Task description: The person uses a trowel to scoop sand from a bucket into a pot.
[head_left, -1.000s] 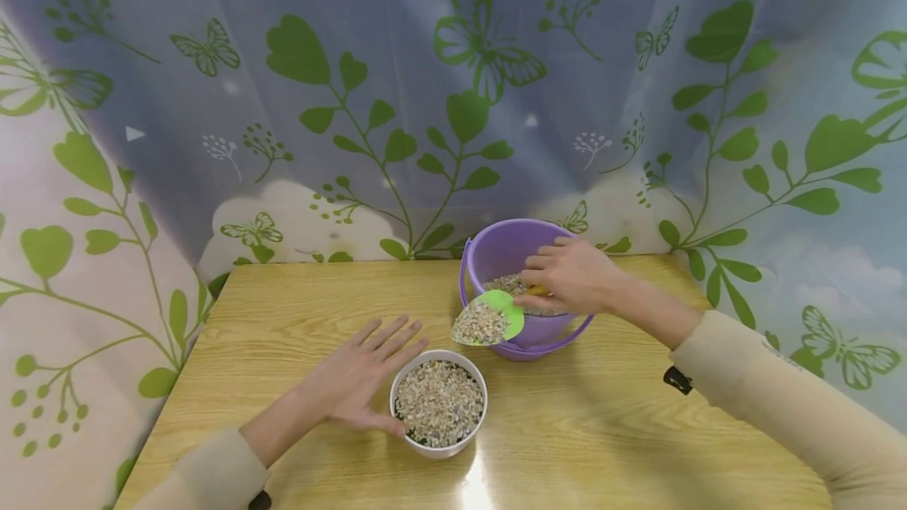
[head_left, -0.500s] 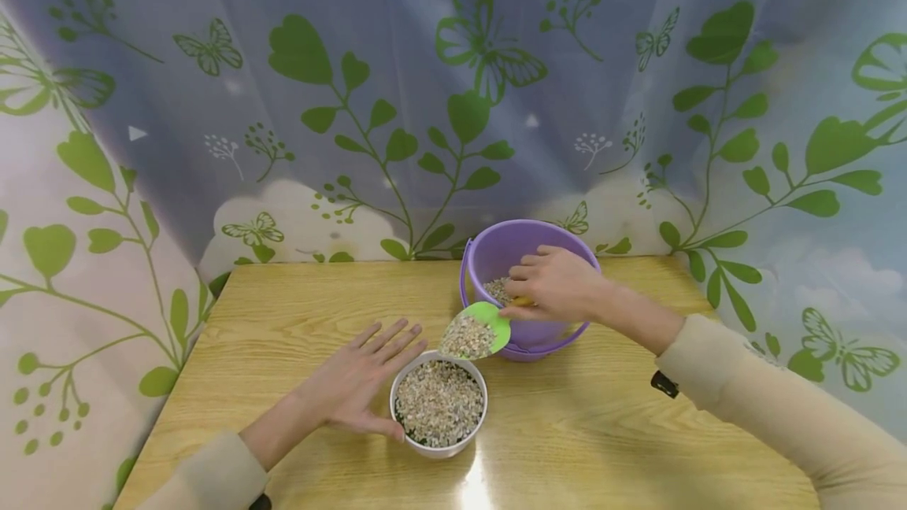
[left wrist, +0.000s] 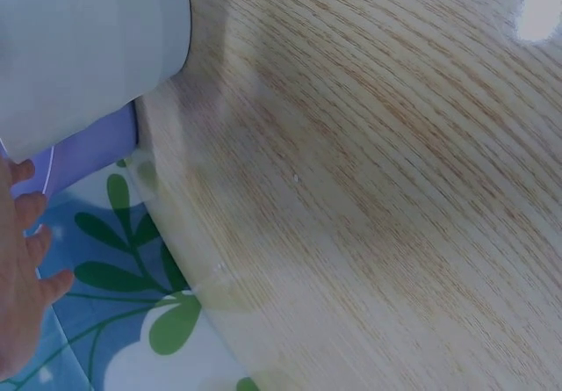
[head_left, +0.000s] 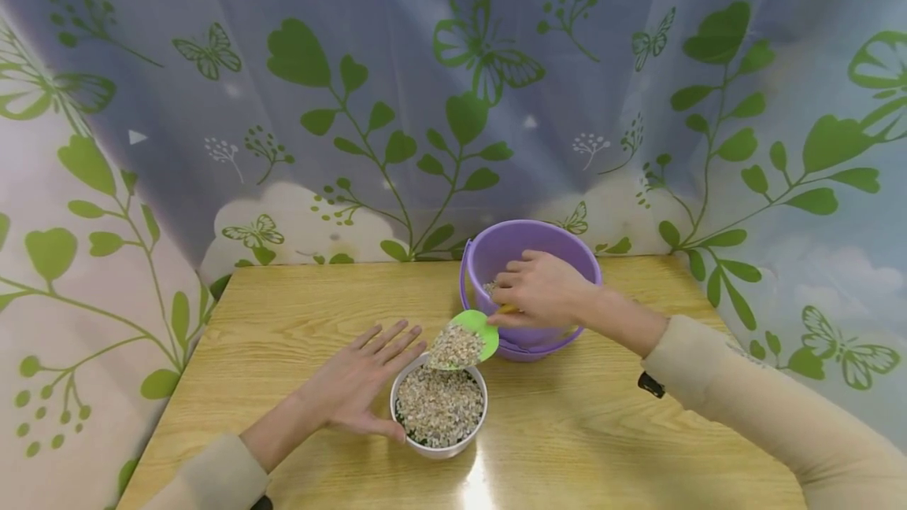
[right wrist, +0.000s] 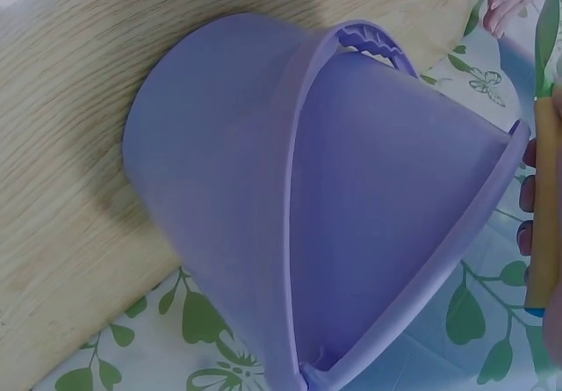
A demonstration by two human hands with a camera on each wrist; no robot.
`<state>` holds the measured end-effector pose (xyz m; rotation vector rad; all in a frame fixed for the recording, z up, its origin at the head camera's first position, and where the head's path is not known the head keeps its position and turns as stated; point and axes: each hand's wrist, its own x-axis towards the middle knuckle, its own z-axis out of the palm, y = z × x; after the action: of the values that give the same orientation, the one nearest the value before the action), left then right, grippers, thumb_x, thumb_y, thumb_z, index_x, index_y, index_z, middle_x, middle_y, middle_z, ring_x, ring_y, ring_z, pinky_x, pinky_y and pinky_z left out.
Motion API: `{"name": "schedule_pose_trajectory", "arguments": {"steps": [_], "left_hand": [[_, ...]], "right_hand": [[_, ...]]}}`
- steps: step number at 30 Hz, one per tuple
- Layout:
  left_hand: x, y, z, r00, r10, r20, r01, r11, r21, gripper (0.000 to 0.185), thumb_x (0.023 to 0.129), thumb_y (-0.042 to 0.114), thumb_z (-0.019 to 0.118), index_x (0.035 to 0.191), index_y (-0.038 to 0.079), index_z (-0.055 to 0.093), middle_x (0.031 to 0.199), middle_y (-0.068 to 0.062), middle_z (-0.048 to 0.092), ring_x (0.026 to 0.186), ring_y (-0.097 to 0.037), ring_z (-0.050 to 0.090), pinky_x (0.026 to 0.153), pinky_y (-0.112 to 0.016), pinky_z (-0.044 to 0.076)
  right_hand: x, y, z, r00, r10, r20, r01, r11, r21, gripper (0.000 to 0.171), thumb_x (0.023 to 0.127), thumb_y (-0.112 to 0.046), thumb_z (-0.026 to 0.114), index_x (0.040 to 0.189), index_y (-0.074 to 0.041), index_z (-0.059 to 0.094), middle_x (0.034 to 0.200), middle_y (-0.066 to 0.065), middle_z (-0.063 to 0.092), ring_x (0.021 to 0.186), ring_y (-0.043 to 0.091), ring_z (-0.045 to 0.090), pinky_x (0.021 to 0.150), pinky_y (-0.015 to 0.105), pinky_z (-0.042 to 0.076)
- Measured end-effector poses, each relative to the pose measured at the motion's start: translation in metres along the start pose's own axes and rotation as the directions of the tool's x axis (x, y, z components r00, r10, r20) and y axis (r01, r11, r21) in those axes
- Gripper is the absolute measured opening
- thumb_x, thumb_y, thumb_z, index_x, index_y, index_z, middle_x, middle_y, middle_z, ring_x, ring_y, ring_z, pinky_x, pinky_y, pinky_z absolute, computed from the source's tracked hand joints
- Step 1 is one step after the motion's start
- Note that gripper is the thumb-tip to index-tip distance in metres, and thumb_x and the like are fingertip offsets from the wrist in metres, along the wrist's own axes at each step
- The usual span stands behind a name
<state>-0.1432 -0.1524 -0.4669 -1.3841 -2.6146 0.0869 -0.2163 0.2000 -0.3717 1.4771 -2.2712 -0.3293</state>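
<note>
My right hand [head_left: 542,290] grips the yellow handle of a small green trowel [head_left: 487,333] in front of the purple bucket [head_left: 524,230]. Light, mixed gravel [head_left: 457,346] fills the trowel blade, which overlaps the far rim of a round white pot [head_left: 437,453] in the head view. Similar gravel covers the pot's top, with dark bits at its edge. Fingers spread, my left hand [head_left: 357,384] lies along the pot's left side, its thumb at the rim. In the right wrist view the trowel handle [right wrist: 546,198] shows at the right edge, with fingers curled round it.
The pot and bucket stand on a wood-grain table [head_left: 283,313]. A curtain [head_left: 397,101] with green leaves and butterflies hangs behind and at both sides. The bucket's purple carrying handle [right wrist: 369,44] hangs down at its front.
My right hand has carried the loaded trowel left and toward me, from the bucket's rim to over the pot's far edge. The left hand, pot and bucket have stayed in place.
</note>
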Motion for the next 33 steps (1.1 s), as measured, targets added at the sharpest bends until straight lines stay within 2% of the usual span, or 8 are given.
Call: {"name": "schedule_pose_trajectory", "arguments": {"steps": [3, 8, 16, 21, 33], "left_hand": [[0.000, 0.000, 0.000, 1.000, 0.001, -0.005, -0.001, 1.000, -0.007, 0.124, 0.081, 0.095, 0.049, 0.168, 0.009, 0.026, 0.174, -0.015, 0.028, 0.161, -0.039, 0.032, 0.127, -0.056, 0.037], [0.000, 0.000, 0.000, 1.000, 0.006, -0.008, -0.006, 1.000, -0.004, 0.123, 0.082, 0.096, 0.045, 0.168, 0.009, 0.026, 0.174, -0.015, 0.029, 0.160, -0.039, 0.033, 0.127, -0.055, 0.037], [0.001, 0.001, 0.000, 1.000, -0.008, 0.004, 0.008, 1.000, -0.022, 0.124, 0.079, 0.091, 0.059, 0.167, 0.009, 0.029, 0.174, -0.014, 0.029, 0.161, -0.038, 0.031, 0.129, -0.056, 0.033], [0.001, 0.001, 0.001, 1.000, -0.007, -0.006, 0.007, 1.000, -0.012, 0.124, 0.079, 0.092, 0.058, 0.167, 0.009, 0.029, 0.174, -0.014, 0.030, 0.160, -0.038, 0.034, 0.129, -0.056, 0.034], [0.001, 0.000, 0.003, 1.000, -0.008, -0.001, 0.008, 1.000, -0.016, 0.124, 0.079, 0.093, 0.057, 0.167, 0.009, 0.030, 0.174, -0.014, 0.030, 0.161, -0.038, 0.031, 0.128, -0.057, 0.036]], "right_hand": [[0.001, -0.002, -0.001, 1.000, 0.000, 0.009, 0.000, 1.000, -0.015, 0.042, 0.098, -0.063, 0.063, 0.082, -0.024, 0.064, 0.085, -0.009, 0.073, 0.074, 0.016, 0.063, 0.064, 0.030, 0.045], [0.003, -0.005, -0.004, 1.000, -0.004, -0.004, 0.004, 0.999, -0.037, 0.044, 0.097, -0.064, 0.064, 0.078, -0.024, 0.061, 0.081, -0.010, 0.071, 0.072, 0.015, 0.061, 0.063, 0.029, 0.043], [0.008, -0.010, -0.007, 0.999, -0.024, -0.025, 0.022, 0.998, -0.065, 0.044, 0.096, -0.066, 0.063, 0.081, -0.026, 0.066, 0.082, -0.010, 0.073, 0.074, 0.014, 0.064, 0.064, 0.029, 0.046], [0.011, -0.011, -0.009, 0.999, -0.036, -0.032, 0.033, 0.996, -0.078, 0.043, 0.096, -0.066, 0.064, 0.081, -0.026, 0.068, 0.084, -0.010, 0.074, 0.075, 0.014, 0.064, 0.067, 0.030, 0.048], [0.015, -0.014, -0.010, 0.998, -0.062, 0.012, 0.063, 0.993, -0.103, 0.045, 0.099, -0.066, 0.060, 0.080, -0.026, 0.065, 0.075, -0.010, 0.064, 0.072, 0.014, 0.060, 0.066, 0.029, 0.045]]}}
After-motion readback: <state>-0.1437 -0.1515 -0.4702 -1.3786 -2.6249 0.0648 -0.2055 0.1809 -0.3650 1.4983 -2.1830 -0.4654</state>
